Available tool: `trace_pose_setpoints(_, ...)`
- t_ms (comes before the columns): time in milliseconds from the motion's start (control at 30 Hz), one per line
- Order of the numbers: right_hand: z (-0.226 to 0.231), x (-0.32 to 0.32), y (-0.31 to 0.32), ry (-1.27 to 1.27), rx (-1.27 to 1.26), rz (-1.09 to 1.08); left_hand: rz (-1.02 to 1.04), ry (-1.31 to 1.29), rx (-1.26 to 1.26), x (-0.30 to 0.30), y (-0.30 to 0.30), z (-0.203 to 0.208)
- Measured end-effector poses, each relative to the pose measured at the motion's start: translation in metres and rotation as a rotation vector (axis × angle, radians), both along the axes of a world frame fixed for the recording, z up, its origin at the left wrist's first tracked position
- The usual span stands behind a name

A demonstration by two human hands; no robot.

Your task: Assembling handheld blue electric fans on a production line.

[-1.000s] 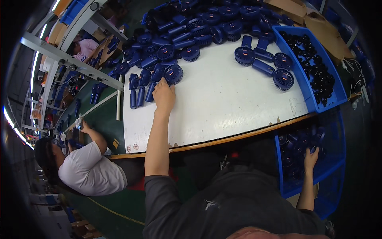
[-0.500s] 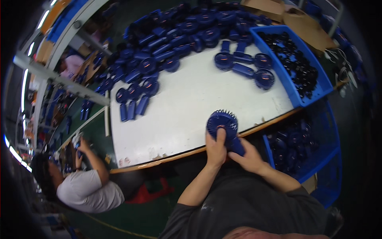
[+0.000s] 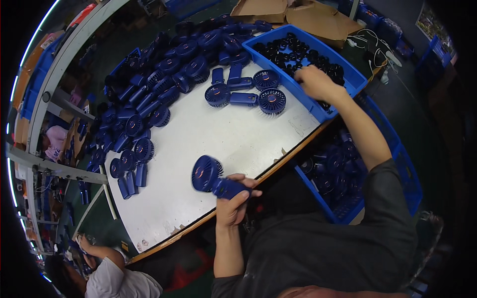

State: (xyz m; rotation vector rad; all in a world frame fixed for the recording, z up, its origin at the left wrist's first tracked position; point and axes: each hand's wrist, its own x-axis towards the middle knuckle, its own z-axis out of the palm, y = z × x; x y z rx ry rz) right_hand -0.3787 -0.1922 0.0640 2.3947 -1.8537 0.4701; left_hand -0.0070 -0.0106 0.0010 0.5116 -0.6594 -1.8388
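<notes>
My left hand (image 3: 231, 211) is closed around the handle of a dark blue handheld fan (image 3: 206, 174). The fan's round head points away to the left, above the near edge of the white table (image 3: 184, 144). At the right, my right hand (image 3: 317, 83) reaches into a blue plastic bin (image 3: 357, 74) of small black parts (image 3: 323, 62). Its fingers are bent down together among the parts, and the fingertips are hidden, so anything between them cannot be made out. Several similar fans (image 3: 243, 99) lie beside the bin on the table.
A large heap of blue fans (image 3: 159, 82) covers the far and left table. A few more fans (image 3: 131, 166) lie side by side at the left. Below the right edge stands a blue crate (image 3: 343, 213) of fans. Cardboard (image 3: 318, 22) and white cables (image 3: 380, 52) lie beyond. A co-worker (image 3: 117, 278) sits lower left.
My right hand has let go of the fan and gone up and right into the bin. The left hand has turned the fan, its head now leftward. The whole view has shifted too.
</notes>
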Motion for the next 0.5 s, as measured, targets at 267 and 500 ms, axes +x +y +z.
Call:
trace_pose_setpoints(267,-0.009,-0.025,-0.011,-0.103,-0.004,-0.199,0.075,-0.545,-0.015,0.020,0.008,0.017)
trace_pose_setpoints(500,-0.014,0.186,0.129,-0.532,0.059,0.635,0.404,-0.887,-0.227,-0.005,-0.002,-0.004)
